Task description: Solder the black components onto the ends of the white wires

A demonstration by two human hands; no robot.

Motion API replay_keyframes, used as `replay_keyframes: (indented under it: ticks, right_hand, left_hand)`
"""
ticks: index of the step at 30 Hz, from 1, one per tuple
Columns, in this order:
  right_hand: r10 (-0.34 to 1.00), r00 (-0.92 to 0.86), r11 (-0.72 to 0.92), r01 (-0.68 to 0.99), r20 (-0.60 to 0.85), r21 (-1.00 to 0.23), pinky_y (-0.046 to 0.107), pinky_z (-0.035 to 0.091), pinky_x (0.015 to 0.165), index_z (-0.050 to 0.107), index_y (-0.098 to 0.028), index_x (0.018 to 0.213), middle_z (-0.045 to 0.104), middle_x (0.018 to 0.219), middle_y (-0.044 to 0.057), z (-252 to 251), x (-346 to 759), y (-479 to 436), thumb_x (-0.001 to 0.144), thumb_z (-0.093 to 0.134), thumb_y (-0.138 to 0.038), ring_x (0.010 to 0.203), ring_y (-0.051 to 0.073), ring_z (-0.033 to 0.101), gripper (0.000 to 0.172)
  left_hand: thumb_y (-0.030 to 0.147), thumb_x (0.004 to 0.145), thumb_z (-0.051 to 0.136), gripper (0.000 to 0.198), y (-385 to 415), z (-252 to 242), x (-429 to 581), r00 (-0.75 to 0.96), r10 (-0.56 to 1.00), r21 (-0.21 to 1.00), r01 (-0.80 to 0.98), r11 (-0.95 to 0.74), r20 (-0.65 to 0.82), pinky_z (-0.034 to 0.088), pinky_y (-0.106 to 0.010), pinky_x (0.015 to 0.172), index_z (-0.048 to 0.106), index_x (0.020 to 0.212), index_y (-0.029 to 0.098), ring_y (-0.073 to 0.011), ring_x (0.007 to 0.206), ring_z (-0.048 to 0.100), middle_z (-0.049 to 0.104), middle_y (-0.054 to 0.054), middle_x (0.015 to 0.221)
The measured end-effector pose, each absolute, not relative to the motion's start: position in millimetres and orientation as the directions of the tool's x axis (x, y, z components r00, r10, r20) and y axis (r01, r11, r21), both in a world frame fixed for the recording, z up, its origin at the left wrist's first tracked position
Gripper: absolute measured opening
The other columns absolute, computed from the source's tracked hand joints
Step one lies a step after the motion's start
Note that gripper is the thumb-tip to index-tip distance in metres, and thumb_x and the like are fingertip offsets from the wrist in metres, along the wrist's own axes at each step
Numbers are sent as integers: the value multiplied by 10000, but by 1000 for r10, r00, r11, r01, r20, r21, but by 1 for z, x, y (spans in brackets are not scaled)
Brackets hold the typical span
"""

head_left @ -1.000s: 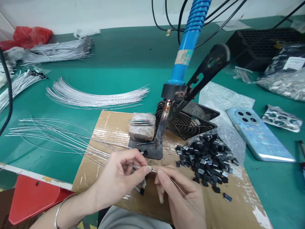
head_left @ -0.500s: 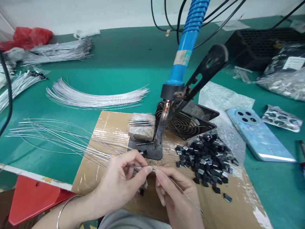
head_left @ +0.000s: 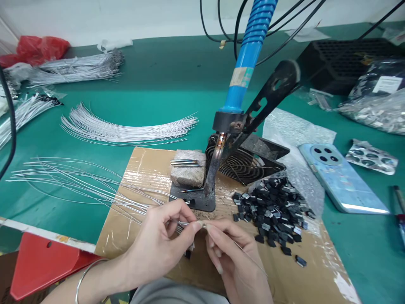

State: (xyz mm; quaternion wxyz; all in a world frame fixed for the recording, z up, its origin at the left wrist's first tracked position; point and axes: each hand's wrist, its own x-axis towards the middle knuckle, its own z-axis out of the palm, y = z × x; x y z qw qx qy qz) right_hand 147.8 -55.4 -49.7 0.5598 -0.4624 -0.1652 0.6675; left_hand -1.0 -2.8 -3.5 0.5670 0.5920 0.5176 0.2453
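Observation:
My left hand (head_left: 161,242) pinches the ends of several thin silver wires (head_left: 79,181) that fan out to the left over the cardboard sheet (head_left: 136,177). My right hand (head_left: 236,257) pinches a single thin wire (head_left: 249,259) that trails back over its fingers. The two pinches meet fingertip to fingertip just in front of the soldering iron stand (head_left: 202,198). A blue-handled soldering iron (head_left: 247,63) leans in that stand, its tip pointing down. A pile of small black parts (head_left: 272,209) lies to the right of my hands.
A curved bundle of silver wires (head_left: 126,128) lies on the green table, with more bundles (head_left: 76,67) at the far left. A small fan (head_left: 249,158), a sponge block (head_left: 188,169), a phone (head_left: 341,177), bagged parts (head_left: 376,107) and a red bracket (head_left: 41,264) surround the work.
My hands have stayed together in the same spot. The right hand has shifted slightly and the wire in it has tilted a little.

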Motion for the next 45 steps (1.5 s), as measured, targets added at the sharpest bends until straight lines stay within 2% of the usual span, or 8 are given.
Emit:
replay_keyframes:
  ticks: [4,12,19,24,27,32,41,45]
  right_hand:
    - [903,3,-347,-587,-431,-732,145,315,391,818,-207,760,525,569,-32,-50,154,-54,799,824,-382,440,37,429,180]
    - [898,-28,-368,-595,-440,-714,139,325,379,803,-195,728,505,567,-38,-52,155,-51,804,819,-400,434,35,424,220]
    - [897,-2,-350,-613,-441,-708,147,342,404,835,-214,859,509,567,-37,-50,152,-55,818,811,-391,443,39,445,183]
    - [884,41,-336,-637,-466,-694,144,319,391,830,-207,785,503,528,-36,-46,145,-52,763,847,-408,422,35,415,203]
    - [866,85,-324,-656,-493,-682,143,300,388,827,-210,759,499,519,-38,-43,140,-50,733,860,-418,425,33,394,212]
    - [844,115,-326,-665,-524,-672,153,314,410,824,-210,785,526,562,-33,-39,137,-53,756,846,-382,454,41,413,175]
    - [880,84,-304,-657,-467,-690,152,356,376,807,-185,735,509,539,-31,-48,141,-51,773,842,-401,424,47,430,221]
    - [873,104,-296,-664,-477,-687,146,366,385,806,-192,749,518,553,-32,-46,138,-53,788,829,-388,435,46,438,201]
  left_hand:
    - [235,913,609,153,-3,-4,-2,361,882,929,317,188,-302,328,-224,515,606,774,171,-106,584,461,579,22,654]
    - [271,903,621,155,-3,-8,-1,334,885,918,334,212,-326,331,-235,511,612,777,181,-111,569,453,584,18,645]
    - [292,887,627,157,-3,-10,1,297,899,922,316,225,-321,364,-242,512,610,778,180,-113,550,458,595,11,630]
    - [279,891,627,141,-8,-14,2,274,920,937,284,202,-281,392,-233,518,619,792,179,-114,568,498,616,4,654]
    - [282,900,625,147,-11,-18,2,256,933,941,289,174,-251,368,-230,500,616,792,182,-107,553,469,599,12,654]
    - [291,923,610,158,-11,-20,2,245,937,938,304,169,-249,346,-236,494,613,808,183,-105,546,438,589,15,654]
    - [276,916,611,157,-13,-19,2,236,940,931,325,165,-249,330,-230,478,607,792,180,-99,532,413,581,13,651]
    - [274,919,609,150,-15,-20,3,227,942,940,292,176,-247,389,-227,509,612,802,181,-107,561,464,611,1,681]
